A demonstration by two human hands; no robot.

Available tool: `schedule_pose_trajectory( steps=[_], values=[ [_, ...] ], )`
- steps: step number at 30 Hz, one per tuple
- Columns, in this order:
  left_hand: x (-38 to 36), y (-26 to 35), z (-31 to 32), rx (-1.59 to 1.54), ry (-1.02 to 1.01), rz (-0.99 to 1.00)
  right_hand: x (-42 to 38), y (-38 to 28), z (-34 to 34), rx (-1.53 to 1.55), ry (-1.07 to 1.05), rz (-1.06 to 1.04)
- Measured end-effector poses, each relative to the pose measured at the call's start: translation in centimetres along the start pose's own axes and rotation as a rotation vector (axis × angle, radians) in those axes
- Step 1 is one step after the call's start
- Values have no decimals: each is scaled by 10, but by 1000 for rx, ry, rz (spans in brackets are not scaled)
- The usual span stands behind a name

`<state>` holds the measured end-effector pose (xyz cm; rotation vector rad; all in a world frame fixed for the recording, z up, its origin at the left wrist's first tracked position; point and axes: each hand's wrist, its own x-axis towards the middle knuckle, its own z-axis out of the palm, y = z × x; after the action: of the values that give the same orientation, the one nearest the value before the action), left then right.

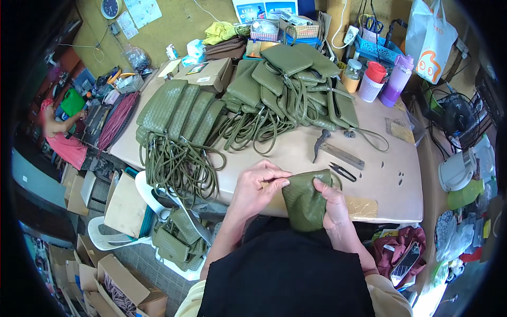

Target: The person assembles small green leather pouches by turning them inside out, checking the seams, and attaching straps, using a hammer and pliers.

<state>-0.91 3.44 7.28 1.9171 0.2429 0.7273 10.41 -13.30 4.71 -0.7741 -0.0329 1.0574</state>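
Note:
In front of my body, at the table's near edge, is a small olive-green leather pouch (302, 206), creased and tilted. My right hand (334, 205) grips its right side, thumb on the near face and fingers mostly hidden behind. The fingertips of my left hand (259, 186) are pinched together at the pouch's upper left corner; any thread or tiny part between them is too small to make out. Just beyond the pouch lie black thread snips (343, 171), a metal ruler-like bar (342, 156) and a dark-headed hammer (320, 143).
Piles of green pouches with straps (285, 79) and woven green pouches (177, 111) cover the table's back and left. Bottles, including a purple one (397, 82), stand back right. A white chair (142, 182) holds more pouches. Another person (63, 134) is far left.

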Motion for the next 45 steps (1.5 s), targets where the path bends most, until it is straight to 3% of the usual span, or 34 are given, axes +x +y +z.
schedule_pose_trajectory(
  steps=[1, 6, 12, 17, 19, 21, 22, 24, 29, 31, 35, 37, 38, 43, 45],
  values=[
    [2, 3, -4, 6, -85, -125, -2, -1, 2, -118, 7, -55],
    [5, 6, -1, -19, -91, -130, 0, 2, 2, -175, -53, -177],
    [-3, -4, 15, 47, 88, 25, -1, 6, 7, -138, -44, -196],
    [-4, -18, 10, -531, 255, -214, -1, 3, 1, -37, -95, -178],
    [-5, -37, -11, -573, 308, -193, 0, 1, -5, 71, -123, -152],
    [-6, -58, -35, -1146, 148, 44, -1, -1, -9, 94, -149, -150],
    [-5, -57, -32, -1145, 149, 48, -1, -1, -9, 117, -173, -141],
    [-2, -44, -24, -202, 586, 13, -1, -2, -7, 145, -199, -107],
    [-15, -2, -19, -205, 385, -106, 1, 5, -5, 132, -183, -65],
    [-12, 15, 4, -23, 245, 156, 2, 8, -5, 101, -189, -56],
    [-13, 9, 27, -79, 245, 65, 0, 10, 2, 87, -128, -81],
    [-16, 3, 38, -80, 207, 97, 2, 15, 6, -200, -101, -344],
    [-18, 3, 42, 31, 169, 148, 6, 14, 7, -226, -45, -336],
    [-16, -12, 58, 21, 220, 255, 8, 7, 3, -144, -70, -299],
    [-17, -25, 63, -2, 289, 389, 6, 5, 3, -94, -70, -294]
  ],
)
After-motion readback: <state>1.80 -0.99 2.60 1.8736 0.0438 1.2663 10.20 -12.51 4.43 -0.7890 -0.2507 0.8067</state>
